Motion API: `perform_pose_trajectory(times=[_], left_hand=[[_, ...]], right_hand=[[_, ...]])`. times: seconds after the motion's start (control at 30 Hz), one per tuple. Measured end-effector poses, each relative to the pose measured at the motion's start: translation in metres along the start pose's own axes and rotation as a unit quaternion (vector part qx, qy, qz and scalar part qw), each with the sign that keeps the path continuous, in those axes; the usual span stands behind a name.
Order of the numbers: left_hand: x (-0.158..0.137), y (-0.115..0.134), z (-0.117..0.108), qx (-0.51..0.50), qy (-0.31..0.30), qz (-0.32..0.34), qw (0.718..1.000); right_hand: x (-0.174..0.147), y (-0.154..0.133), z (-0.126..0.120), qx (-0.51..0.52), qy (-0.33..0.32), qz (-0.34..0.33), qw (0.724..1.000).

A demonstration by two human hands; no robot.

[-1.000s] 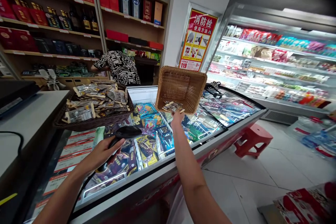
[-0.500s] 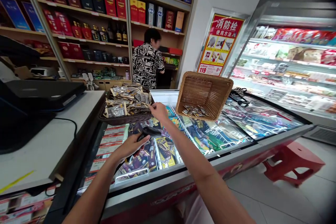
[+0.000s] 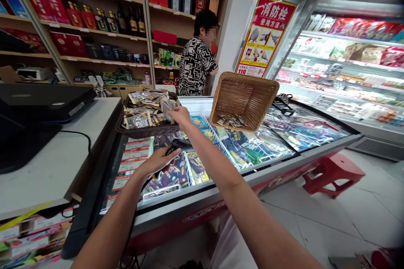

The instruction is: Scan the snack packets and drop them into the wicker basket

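Observation:
My left hand (image 3: pixel 158 160) is wrapped round a black handheld barcode scanner (image 3: pixel 181 144) above the glass top of the chest freezer (image 3: pixel 202 191). A dark woven basket (image 3: pixel 148 131), heaped with small gold-and-clear snack packets (image 3: pixel 139 120), stands at the freezer's far left. My right hand (image 3: pixel 180 117) is at this basket's right edge, fingers pinched on a blurred snack packet (image 3: pixel 168 106). To its right, a tan wicker basket (image 3: pixel 235 92) is tilted so its inside faces me. A few small packets (image 3: pixel 232 121) lie at its bottom.
A counter (image 3: pixel 91 134) with a black machine (image 3: pixel 47 103) borders the freezer on the left. Behind it, a person (image 3: pixel 197 59) in a patterned shirt stands by shelves of boxed bottles. A red stool (image 3: pixel 334 172) stands on the floor at right, near a lit refrigerated display (image 3: pixel 350 71).
My right hand has moved slightly left, over the packets in the dark basket. The person behind has shifted right. My view has tilted down; the scanner stays in my left hand.

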State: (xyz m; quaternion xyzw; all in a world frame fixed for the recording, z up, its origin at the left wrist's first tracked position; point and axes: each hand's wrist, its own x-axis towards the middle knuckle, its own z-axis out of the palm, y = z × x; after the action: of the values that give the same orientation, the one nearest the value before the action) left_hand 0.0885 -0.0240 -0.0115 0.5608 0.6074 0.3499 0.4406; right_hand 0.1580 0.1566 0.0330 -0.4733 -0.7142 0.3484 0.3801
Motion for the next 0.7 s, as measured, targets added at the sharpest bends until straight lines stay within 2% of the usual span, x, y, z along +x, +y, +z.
perform_pose_trajectory(times=[0.13,0.2,0.3,0.37,0.47,0.57,0.7], left_hand=[[0.004,-0.004,-0.001,0.009,-0.014,0.006,1.000],[0.005,-0.005,0.000,0.016,-0.018,0.012,1.000],[0.004,-0.001,0.002,0.024,-0.017,0.026,0.999],[0.001,0.004,0.004,0.022,-0.021,0.031,0.999],[-0.004,0.012,0.005,0.011,-0.028,0.034,0.999],[-0.005,0.015,0.005,0.018,-0.037,0.038,0.998],[-0.002,0.013,0.006,0.036,-0.039,0.044,0.998]], right_hand=[[-0.027,0.035,-0.062,0.146,0.112,-0.022,0.983],[-0.044,0.061,-0.090,0.153,0.177,-0.028,0.972],[-0.065,0.103,-0.116,0.144,0.232,0.026,0.962],[-0.071,0.125,-0.121,0.175,0.240,0.073,0.952],[-0.071,0.143,-0.121,0.258,0.219,0.120,0.933],[-0.067,0.148,-0.119,0.305,0.191,0.141,0.922],[-0.065,0.150,-0.119,0.314,0.182,0.155,0.919]])
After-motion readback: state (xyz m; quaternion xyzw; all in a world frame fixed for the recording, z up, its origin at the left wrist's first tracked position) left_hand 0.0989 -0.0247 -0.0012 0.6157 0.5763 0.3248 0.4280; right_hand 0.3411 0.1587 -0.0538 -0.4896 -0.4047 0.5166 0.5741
